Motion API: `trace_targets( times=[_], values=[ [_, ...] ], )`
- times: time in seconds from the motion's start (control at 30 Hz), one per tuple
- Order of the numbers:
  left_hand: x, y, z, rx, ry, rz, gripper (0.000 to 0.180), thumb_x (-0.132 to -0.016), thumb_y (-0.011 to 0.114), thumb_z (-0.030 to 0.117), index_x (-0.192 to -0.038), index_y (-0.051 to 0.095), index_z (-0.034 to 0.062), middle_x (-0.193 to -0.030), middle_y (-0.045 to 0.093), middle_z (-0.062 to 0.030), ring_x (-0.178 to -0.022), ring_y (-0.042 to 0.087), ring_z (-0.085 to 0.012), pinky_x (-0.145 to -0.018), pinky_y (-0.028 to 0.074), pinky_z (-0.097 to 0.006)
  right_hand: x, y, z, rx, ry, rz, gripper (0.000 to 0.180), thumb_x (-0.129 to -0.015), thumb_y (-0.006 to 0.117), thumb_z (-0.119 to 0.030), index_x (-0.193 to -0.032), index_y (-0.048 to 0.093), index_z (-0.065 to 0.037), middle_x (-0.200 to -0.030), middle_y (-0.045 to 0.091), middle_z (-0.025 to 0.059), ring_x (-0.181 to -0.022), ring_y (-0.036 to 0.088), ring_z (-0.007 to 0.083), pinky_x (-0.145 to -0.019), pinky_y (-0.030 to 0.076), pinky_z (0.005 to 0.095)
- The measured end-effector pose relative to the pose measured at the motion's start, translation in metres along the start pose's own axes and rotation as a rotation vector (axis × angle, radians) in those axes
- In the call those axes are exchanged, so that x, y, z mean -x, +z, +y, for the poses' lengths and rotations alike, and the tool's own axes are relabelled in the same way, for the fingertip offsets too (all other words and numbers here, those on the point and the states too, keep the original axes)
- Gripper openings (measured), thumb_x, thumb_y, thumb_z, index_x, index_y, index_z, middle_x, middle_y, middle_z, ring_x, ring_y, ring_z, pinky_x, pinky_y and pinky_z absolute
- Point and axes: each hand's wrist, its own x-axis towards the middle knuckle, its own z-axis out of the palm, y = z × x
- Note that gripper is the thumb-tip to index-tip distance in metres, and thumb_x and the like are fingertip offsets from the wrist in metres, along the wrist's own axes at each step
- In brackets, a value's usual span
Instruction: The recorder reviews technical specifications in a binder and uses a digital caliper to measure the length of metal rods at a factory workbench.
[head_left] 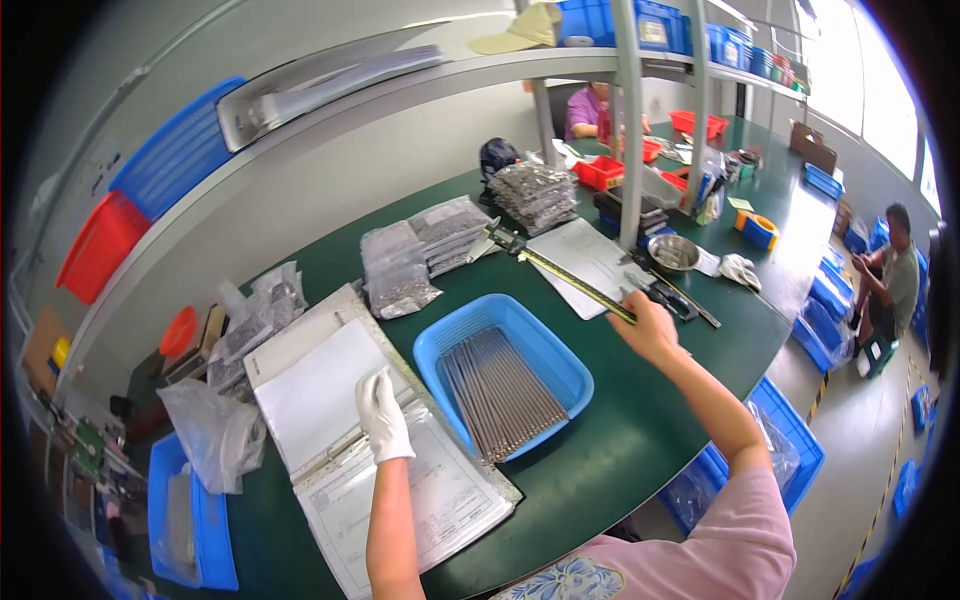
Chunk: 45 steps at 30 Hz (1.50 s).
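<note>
One open ring binder (340, 420) lies on the dark green table (620, 440), and the left hand (382, 412), in a white glove, rests flat on its pages with the grip released, holding nothing. The bare right hand (648, 325) reaches forward and its grip closes on the near end of one long caliper (560, 268), which lies slanted across a sheet of paper (588, 262). Between the two hands sits one light blue tray (545, 345) filled with a layer of thin metal rods (495, 392), too many to count. Behind it stand three stacks of clear bags of small metal parts (400, 265). One metal bowl (673, 252) sits just right of a shelf post.

The table curves round to the right, with a grey shelf (420, 85) overhead carrying blue bins (650, 22). Blue crates (790, 440) stand on the floor at the right. Two other people sit in the room: one at the far end of the table (588, 108), one by the right wall (895, 270).
</note>
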Motion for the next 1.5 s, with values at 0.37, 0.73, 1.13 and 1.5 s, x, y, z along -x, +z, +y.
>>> trace_targets(
  times=[0.37,0.73,1.13,1.5],
  values=[
    [0.038,-0.013,0.104,0.711,-0.617,-0.282,0.038,-0.093,0.044,0.044,-0.092,0.057,0.0075,-0.063,0.054,-0.0031,-0.039,0.039,-0.0062,-0.034,0.025,-0.02,0.0,-0.033,-0.054,-0.137,-0.703,-0.293,0.028,-0.071,0.071,-0.028,-0.083,0.056,-0.008,-0.066,0.059,0.0076,-0.057,0.059,0.0257,-0.051,0.043,0.0358],
    [0.068,0.016,0.14,0.888,-0.486,-0.081,0.033,-0.095,0.042,0.038,-0.093,0.053,0.0068,-0.073,0.054,-0.0006,-0.056,0.049,-0.0056,-0.045,0.037,-0.018,0.021,0.001,-0.153,-0.21,-0.846,0.197,0.054,-0.046,0.082,-0.046,-0.054,0.047,-0.006,-0.05,0.045,0.0068,-0.043,0.046,0.0235,-0.041,0.035,0.0322],
    [0.071,0.04,0.124,0.868,-0.412,-0.065,0.029,-0.096,0.042,0.029,-0.093,0.053,0.0022,-0.07,0.051,-0.0016,-0.055,0.048,-0.007,-0.05,0.04,-0.021,0.008,0.007,-0.133,-0.108,-0.931,0.227,0.062,-0.047,0.077,-0.058,-0.057,0.048,-0.004,-0.051,0.042,0.0054,-0.043,0.043,0.0199,-0.041,0.031,0.03],
    [0.056,0.033,0.101,0.238,0.011,-0.133,0.016,-0.092,0.049,0.017,-0.092,0.05,0.0008,-0.069,0.052,-0.0154,-0.059,0.051,-0.0263,-0.055,0.04,-0.035,-0.002,-0.006,-0.131,-0.161,-0.897,0.064,0.035,-0.067,0.071,-0.017,-0.095,0.061,0.0,-0.064,0.049,0.0079,-0.051,0.048,0.0195,-0.048,0.037,0.0291]
  ],
)
